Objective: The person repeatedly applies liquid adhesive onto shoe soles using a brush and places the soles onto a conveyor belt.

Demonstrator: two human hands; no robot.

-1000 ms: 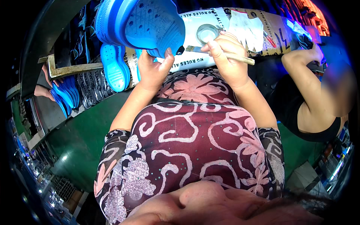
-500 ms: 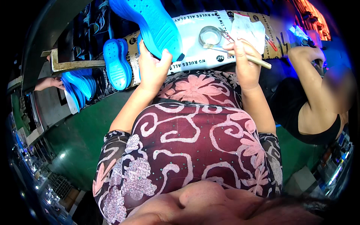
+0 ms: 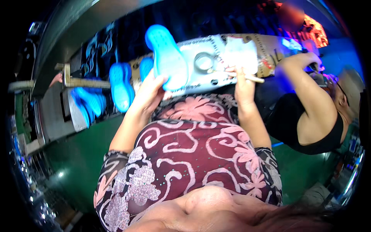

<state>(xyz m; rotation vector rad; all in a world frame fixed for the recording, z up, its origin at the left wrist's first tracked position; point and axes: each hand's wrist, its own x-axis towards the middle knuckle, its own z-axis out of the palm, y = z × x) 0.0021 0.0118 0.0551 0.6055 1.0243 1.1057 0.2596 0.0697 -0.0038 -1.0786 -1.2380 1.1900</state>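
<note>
My left hand (image 3: 150, 92) is closed round the near end of a bright blue shoe sole (image 3: 170, 58). The sole points away from me, over the white-covered work surface (image 3: 189, 86). In my right hand (image 3: 244, 87) is a thin brush (image 3: 254, 78) with a pale handle, pinched between thumb and fingers. Its tip lies beside the near rim of a small round cup (image 3: 198, 63), and blur hides whether they touch. A smaller part of another blue sole (image 3: 145, 67) shows just left of the held one.
More blue soles stand stacked at left (image 3: 121, 85) and further left (image 3: 91, 101). A metal bracket (image 3: 87, 82) juts in above them. White paper (image 3: 241, 54) lies beyond my right hand. A co-worker's arm (image 3: 313, 85) reaches in at right, beside a glowing orange-red area (image 3: 316, 31).
The whole view has shifted, with the bench lower in it. The held sole appears smaller. At far left, another person's hand has moved off the stacked soles. The brush stays near the cup.
</note>
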